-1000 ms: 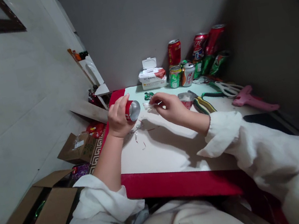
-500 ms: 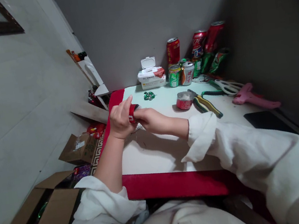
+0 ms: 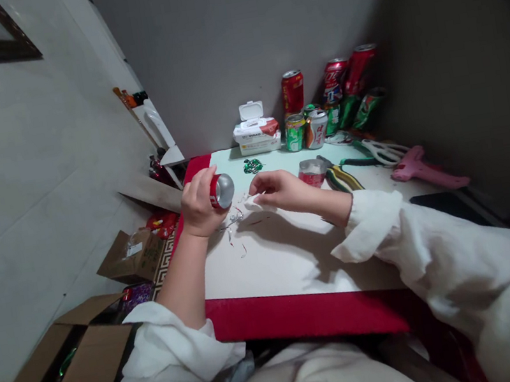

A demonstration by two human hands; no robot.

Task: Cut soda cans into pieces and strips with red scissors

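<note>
My left hand (image 3: 201, 204) is wrapped round a short red can piece (image 3: 221, 192), its silver hollow inside turned toward the right. To the right of it, my right hand (image 3: 281, 192) pinches a crumpled white tissue (image 3: 252, 204) in its fingertips, apart from the can. Thin metal shreds (image 3: 236, 217) lie on the white tabletop below and between the hands. Behind the hands rests a small heap of green metal pieces (image 3: 253, 165). Just past my right wrist stands another cut red can piece (image 3: 312, 171), partly hidden by the forearm.
A wipes pack (image 3: 257, 136) with its lid up stands at the back. Several cans (image 3: 295, 132) are grouped right of it. Pliers (image 3: 343, 179), a pink glue gun (image 3: 426, 169) and a dark flat object (image 3: 451, 209) lie at the right. Open cardboard boxes (image 3: 79, 380) are at the left.
My right hand has drawn out of the can piece and moved right with the tissue. The can piece in my left hand now shows its open inside.
</note>
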